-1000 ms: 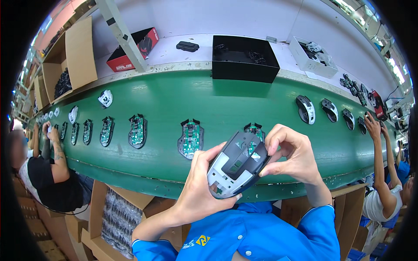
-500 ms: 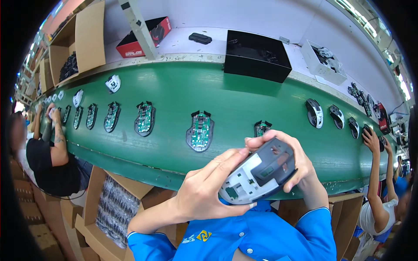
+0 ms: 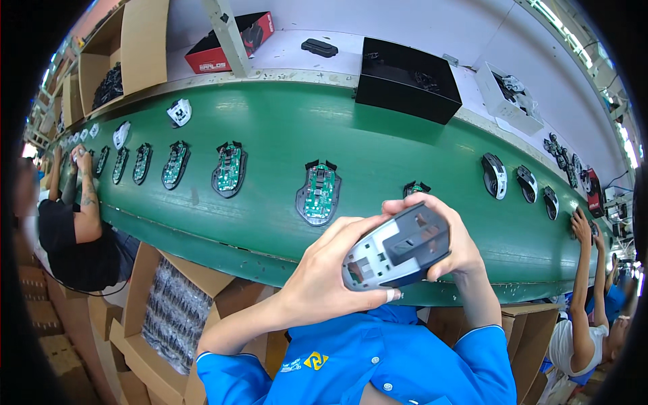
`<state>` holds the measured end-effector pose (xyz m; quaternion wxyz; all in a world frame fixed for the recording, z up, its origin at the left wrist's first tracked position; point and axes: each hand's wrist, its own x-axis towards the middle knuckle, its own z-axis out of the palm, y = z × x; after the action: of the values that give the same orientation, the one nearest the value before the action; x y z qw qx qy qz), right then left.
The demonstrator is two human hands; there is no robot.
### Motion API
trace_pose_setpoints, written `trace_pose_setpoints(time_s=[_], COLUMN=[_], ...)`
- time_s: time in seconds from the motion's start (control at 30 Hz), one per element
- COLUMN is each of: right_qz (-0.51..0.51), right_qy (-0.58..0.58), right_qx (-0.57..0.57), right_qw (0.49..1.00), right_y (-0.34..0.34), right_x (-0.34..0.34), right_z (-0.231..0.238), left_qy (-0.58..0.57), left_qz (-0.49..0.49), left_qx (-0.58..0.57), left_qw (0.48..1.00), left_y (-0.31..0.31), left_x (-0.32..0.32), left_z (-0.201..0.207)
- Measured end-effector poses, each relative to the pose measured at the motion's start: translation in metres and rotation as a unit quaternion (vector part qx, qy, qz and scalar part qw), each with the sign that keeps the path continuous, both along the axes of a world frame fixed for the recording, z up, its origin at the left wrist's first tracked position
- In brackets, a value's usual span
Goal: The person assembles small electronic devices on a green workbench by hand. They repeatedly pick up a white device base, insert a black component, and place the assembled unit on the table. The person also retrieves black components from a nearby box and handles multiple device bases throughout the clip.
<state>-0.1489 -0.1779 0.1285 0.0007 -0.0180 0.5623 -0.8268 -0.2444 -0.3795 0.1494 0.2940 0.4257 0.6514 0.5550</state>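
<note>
Between my two hands I hold a computer mouse shell point(image 3: 398, 246), dark grey at its far end and white with square cutouts at its near end. My left hand point(image 3: 331, 270) is closed round the white end, a pale band on one finger. My right hand point(image 3: 455, 239) wraps the dark end, fingers along its far edge and thumb underneath. Just beyond my hands, partly hidden, a mouse base with a green circuit board point(image 3: 416, 188) lies on the green conveyor belt point(image 3: 378, 152). Another mouse base point(image 3: 318, 194) sits to its left.
Several mouse bases point(image 3: 229, 169) and white shells point(image 3: 179, 113) extend leftward; covered mice point(image 3: 495, 177) lie right. A black box point(image 3: 407, 81) and white box point(image 3: 509, 94) stand on the shelf. Cartons point(image 3: 152, 317) stand below the belt. Co-workers point(image 3: 81, 229) sit at both sides.
The mouse shell has tilted slightly and shifted a little up in the picture, still in both hands. My view has turned a little, and the co-worker's hands at the right have moved off a mouse.
</note>
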Motion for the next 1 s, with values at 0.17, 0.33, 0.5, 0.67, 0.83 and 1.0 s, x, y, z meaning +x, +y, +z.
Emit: trace_pose_setpoints(time_s=[0.17, 0.33, 0.5, 0.67, 0.83, 1.0], right_qz=[0.005, 0.026, -0.004, 0.125, -0.27, -0.268], right_qy=[0.003, 0.059, -0.024, 0.035, 0.057, -0.023], right_qx=[0.041, 0.07, 0.112, 0.343, 0.442, 0.754], right_qw=[0.999, 0.995, 0.993, 0.931, 0.854, 0.599], right_y=[-0.005, -0.003, -0.012, 0.037, 0.144, 0.244], right_x=[0.007, 0.008, 0.0, -0.034, -0.128, -0.208], right_z=[0.006, 0.002, 0.013, 0.035, 0.033, -0.05], left_qy=[-0.103, -0.105, -0.336, -0.597, -0.644, -0.703], left_qz=[0.021, 0.018, -0.001, -0.122, -0.124, -0.103], left_qx=[0.061, 0.086, -0.039, 0.056, 0.182, 0.215], left_qw=[0.993, 0.991, 0.941, 0.791, 0.732, 0.67], left_y=[0.001, -0.001, -0.001, -0.021, -0.051, -0.068], left_x=[0.011, 0.015, -0.004, -0.03, -0.04, -0.044], left_z=[-0.02, -0.023, -0.008, -0.044, -0.057, -0.069])
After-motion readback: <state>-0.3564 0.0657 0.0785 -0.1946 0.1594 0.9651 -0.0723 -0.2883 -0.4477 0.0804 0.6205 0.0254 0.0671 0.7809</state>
